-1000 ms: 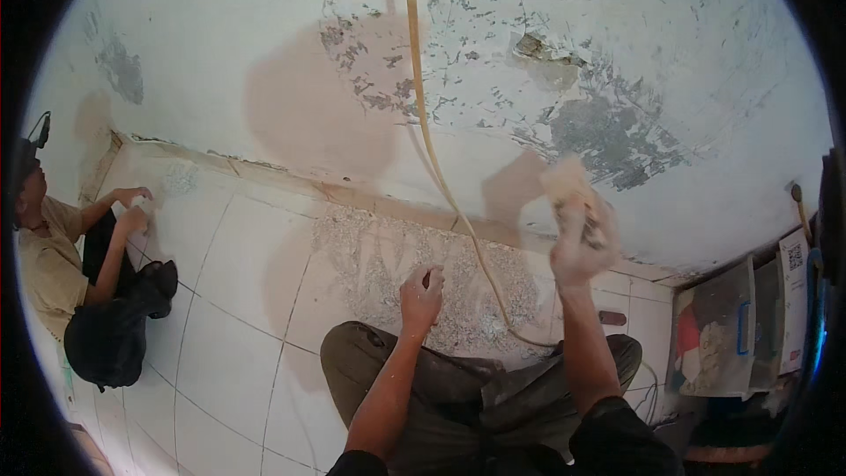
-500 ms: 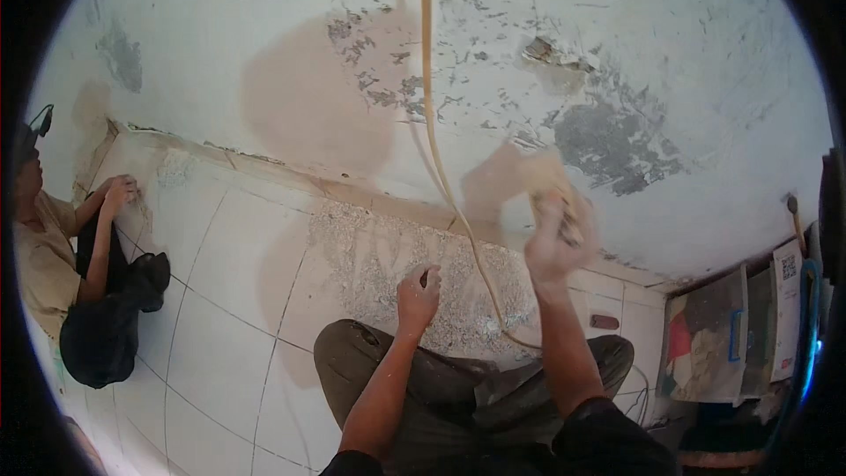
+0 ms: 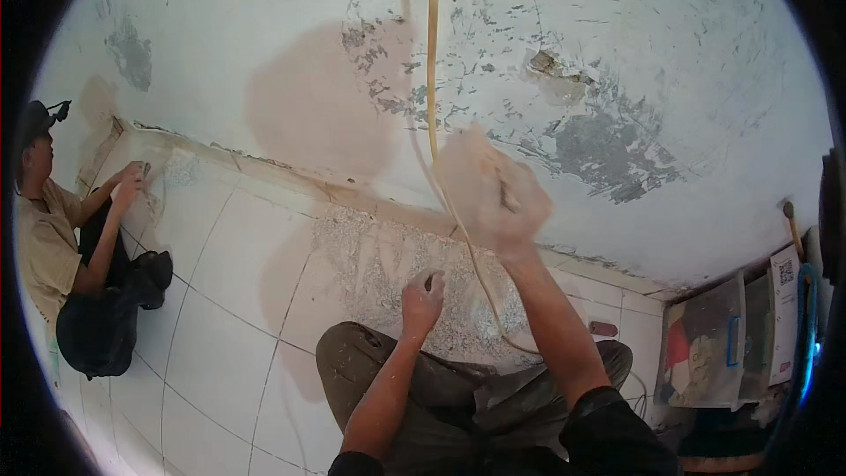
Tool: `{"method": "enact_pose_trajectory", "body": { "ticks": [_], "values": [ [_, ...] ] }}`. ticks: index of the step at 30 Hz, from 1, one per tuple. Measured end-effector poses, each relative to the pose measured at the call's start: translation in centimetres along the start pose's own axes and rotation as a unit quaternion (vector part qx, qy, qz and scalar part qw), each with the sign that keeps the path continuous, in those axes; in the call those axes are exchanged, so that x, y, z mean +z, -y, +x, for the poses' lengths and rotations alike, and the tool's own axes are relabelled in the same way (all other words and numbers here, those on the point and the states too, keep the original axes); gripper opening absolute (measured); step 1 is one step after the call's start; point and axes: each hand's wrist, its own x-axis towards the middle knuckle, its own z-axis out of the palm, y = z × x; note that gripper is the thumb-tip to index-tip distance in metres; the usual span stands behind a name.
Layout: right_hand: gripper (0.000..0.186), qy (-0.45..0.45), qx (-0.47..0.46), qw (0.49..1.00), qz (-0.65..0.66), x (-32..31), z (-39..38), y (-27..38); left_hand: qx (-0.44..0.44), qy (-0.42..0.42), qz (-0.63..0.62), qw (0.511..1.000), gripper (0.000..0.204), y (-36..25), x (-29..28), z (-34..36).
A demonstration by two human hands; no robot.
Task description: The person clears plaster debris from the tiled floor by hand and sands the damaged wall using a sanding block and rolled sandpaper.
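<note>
My right hand [image 3: 514, 211] is closed around a pale tan flat piece [image 3: 480, 154], pressed close to the white wall [image 3: 599, 0]. Motion smears both, so its exact kind does not show; it looks like a folded sheet or pad. Behind and above it the wall's paint is scraped, with a grey bare patch [image 3: 608, 154] and a broken hole [image 3: 546, 63]. Low over the floor, my left hand [image 3: 423, 300] hangs with curled fingers and a dark gap by the thumb. Whether it holds anything cannot be made out. Flaked debris [image 3: 379, 269] lies beneath it.
A yellowish cord [image 3: 433, 53] hangs down the wall and curves to the floor by my right knee. At the left a person [image 3: 53, 238] sits facing the wall. A clear plastic drawer unit [image 3: 705, 344] stands at the right; a small reddish-brown object [image 3: 604, 329] lies nearby.
My right hand has moved left along the wall with the tan piece, nearer the cord. My left hand has barely moved.
</note>
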Motion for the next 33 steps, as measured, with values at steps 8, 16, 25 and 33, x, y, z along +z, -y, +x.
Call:
{"method": "enact_pose_trajectory", "body": {
  "ticks": [8, 16, 25, 33],
  "values": [
    [0.015, -0.103, 0.046, 0.994, -0.016, -9.8, 0.8, 0.2, 0.018, 0.041, 0.013, 0.999, 0.026, -0.1, 1.4, -0.2],
    [0.015, 0.008, 0.025, 0.999, 0.039, 3.0, 1.1, -0.8, -0.007, 0.014, 0.015, 1.0, 0.027, 1.1, 0.6, 0.3],
    [0.019, 0.021, 0.186, 0.971, -0.146, -15.9, -9.5, -3.5, -0.024, 0.026, -0.002, 0.999, 0.028, 1.3, 1.0, 0.4],
    [0.013, -0.11, 0.12, 0.986, -0.043, -14.9, -4.6, -2.1, -0.025, 0.005, -0.002, 1.0, 0.029, 1.5, 0.3, 0.8]
  ]
}}
